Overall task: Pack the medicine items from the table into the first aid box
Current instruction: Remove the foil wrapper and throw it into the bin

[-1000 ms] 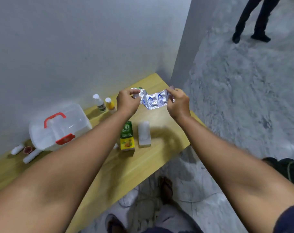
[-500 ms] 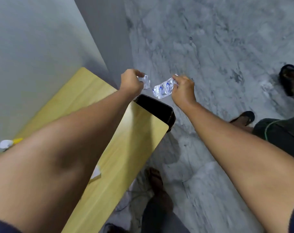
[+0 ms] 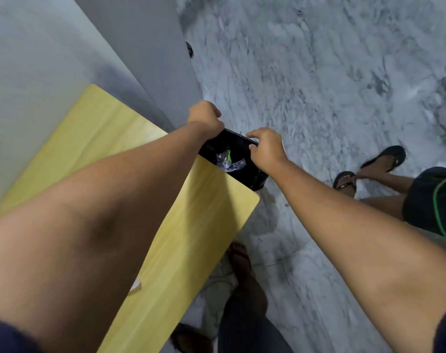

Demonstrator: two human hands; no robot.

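Note:
Beyond the far end of the wooden table (image 3: 196,225) stands a black bin (image 3: 255,179), and torn silver blister foil (image 3: 228,160) lies inside it. My left hand (image 3: 205,115) hovers over the bin's far rim with its fingers curled in and nothing visible in them. My right hand (image 3: 266,150) is just above the bin's near-right rim, fingers loosely apart and empty. The first aid box and the other medicine items are out of view. A small white item (image 3: 135,286) peeks out on the table under my left forearm.
A grey wall runs along the table's left side, with a wall corner (image 3: 166,72) just behind the bin. Marble floor lies to the right. Another person's legs and black sandals (image 3: 383,159) stand at the right. My own foot (image 3: 239,258) is below the table edge.
The view has swung right, away from the box and bottles. The foil strip, torn in two between my hands, has left both hands and now lies in the black bin.

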